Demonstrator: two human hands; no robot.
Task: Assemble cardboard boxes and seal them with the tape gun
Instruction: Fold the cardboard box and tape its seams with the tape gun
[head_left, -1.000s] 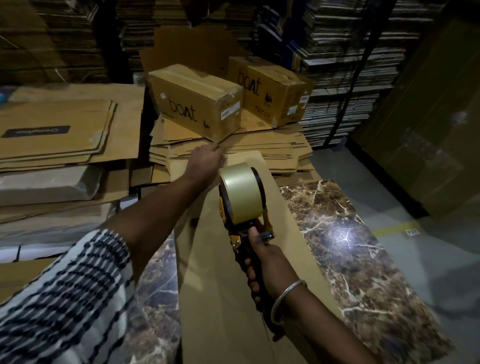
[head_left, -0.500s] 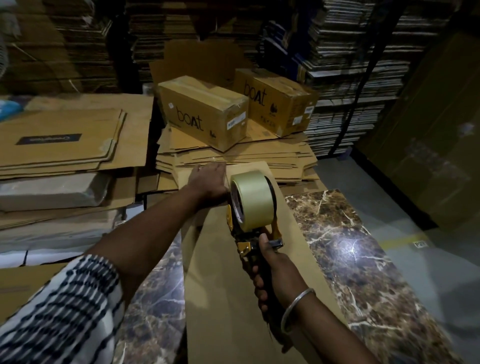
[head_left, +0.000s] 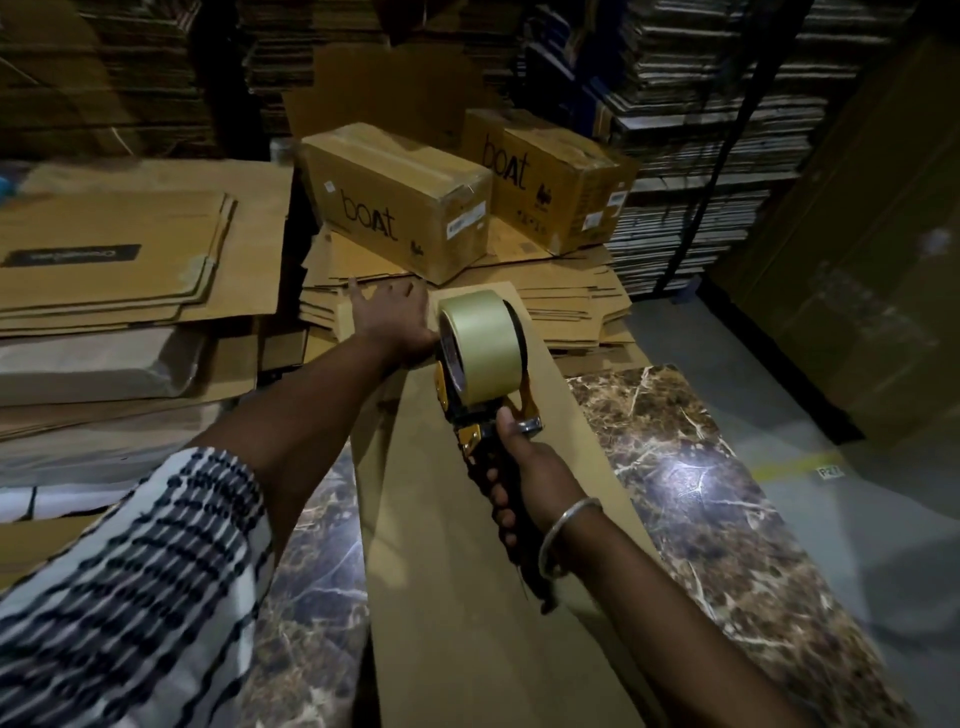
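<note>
Left hand (head_left: 387, 322) now flat with fingers spread on far end of cardboard box (head_left: 483, 571), where a second ago curled at that edge. Tape gun (head_left: 480, 374) in right hand (head_left: 530, 467) now closer to left wrist, roll almost touching it. Contact between tape gun and cardboard not discernible.
</note>
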